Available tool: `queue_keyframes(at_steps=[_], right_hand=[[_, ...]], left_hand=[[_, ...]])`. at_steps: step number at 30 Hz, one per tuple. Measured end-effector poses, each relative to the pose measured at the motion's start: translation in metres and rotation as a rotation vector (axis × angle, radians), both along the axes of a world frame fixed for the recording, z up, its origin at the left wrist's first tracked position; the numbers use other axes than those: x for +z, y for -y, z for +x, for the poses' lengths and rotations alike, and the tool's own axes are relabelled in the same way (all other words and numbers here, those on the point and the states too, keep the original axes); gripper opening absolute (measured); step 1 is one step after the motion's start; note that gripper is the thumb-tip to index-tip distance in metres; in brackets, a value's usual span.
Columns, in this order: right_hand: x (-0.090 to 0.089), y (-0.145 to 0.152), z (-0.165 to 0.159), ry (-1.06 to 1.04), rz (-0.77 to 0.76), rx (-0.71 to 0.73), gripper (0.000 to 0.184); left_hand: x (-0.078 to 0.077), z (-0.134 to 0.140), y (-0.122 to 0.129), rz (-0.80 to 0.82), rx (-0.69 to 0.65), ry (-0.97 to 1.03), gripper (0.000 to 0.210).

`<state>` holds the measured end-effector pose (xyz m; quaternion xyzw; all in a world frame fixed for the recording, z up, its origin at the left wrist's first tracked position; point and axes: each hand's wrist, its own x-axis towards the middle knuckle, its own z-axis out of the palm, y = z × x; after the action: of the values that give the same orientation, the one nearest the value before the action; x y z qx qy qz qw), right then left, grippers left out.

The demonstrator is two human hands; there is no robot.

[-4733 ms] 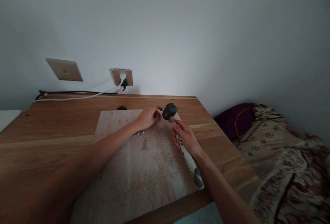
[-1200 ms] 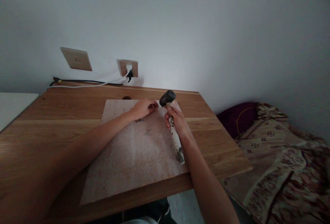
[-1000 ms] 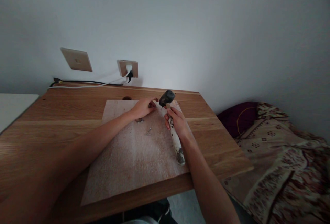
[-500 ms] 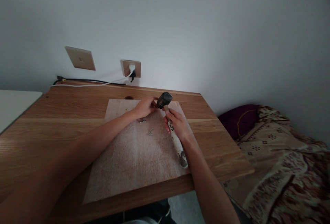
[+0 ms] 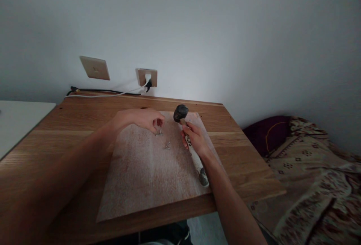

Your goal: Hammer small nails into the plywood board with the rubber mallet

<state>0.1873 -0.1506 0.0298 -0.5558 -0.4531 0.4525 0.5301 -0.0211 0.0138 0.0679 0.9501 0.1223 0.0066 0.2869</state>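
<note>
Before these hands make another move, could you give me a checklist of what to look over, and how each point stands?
1. Mallet firmly in hand: ok, the right hand is wrapped around its handle.
2. Left hand away from the mallet's head: ok, a gap shows between them.
3. Nail between the left fingertips: cannot tell, too small and partly hidden.
4. Loose nails cleared off the board: not ok, some lie on it.
5. Board fastened to the table: cannot tell, no clamp shows.
6. White cable off the board: ok, it runs behind.
</note>
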Motion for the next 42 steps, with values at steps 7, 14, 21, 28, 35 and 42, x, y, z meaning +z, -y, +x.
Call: queue_keyframes(at_steps=[7, 14, 21, 28, 35, 42], right_hand=[[0.000, 0.001, 0.001, 0.023, 0.009, -0.019, 0.036], [-0.001, -0.001, 0.003, 0.018, -0.010, -0.009, 0.039], [0.000, 0.000, 0.002, 0.021, 0.020, -0.029, 0.040], [-0.002, -0.001, 0.004, 0.026, 0.011, -0.003, 0.038], [0.000, 0.000, 0.001, 0.023, 0.028, -0.012, 0.038], [0.002, -0.002, 0.001, 0.014, 0.030, 0.006, 0.038]], left_hand=[[-0.019, 0.018, 0.009, -0.073, -0.031, 0.084, 0.016], [-0.029, 0.022, -0.006, -0.236, 0.119, 0.272, 0.013], [-0.054, 0.039, -0.003, -0.069, 0.360, 0.489, 0.017], [-0.061, 0.040, 0.002, -0.041, 0.384, 0.494, 0.020], [-0.063, 0.038, 0.002, 0.012, 0.373, 0.472, 0.022], [-0.066, 0.040, 0.004, 0.042, 0.341, 0.483, 0.016]])
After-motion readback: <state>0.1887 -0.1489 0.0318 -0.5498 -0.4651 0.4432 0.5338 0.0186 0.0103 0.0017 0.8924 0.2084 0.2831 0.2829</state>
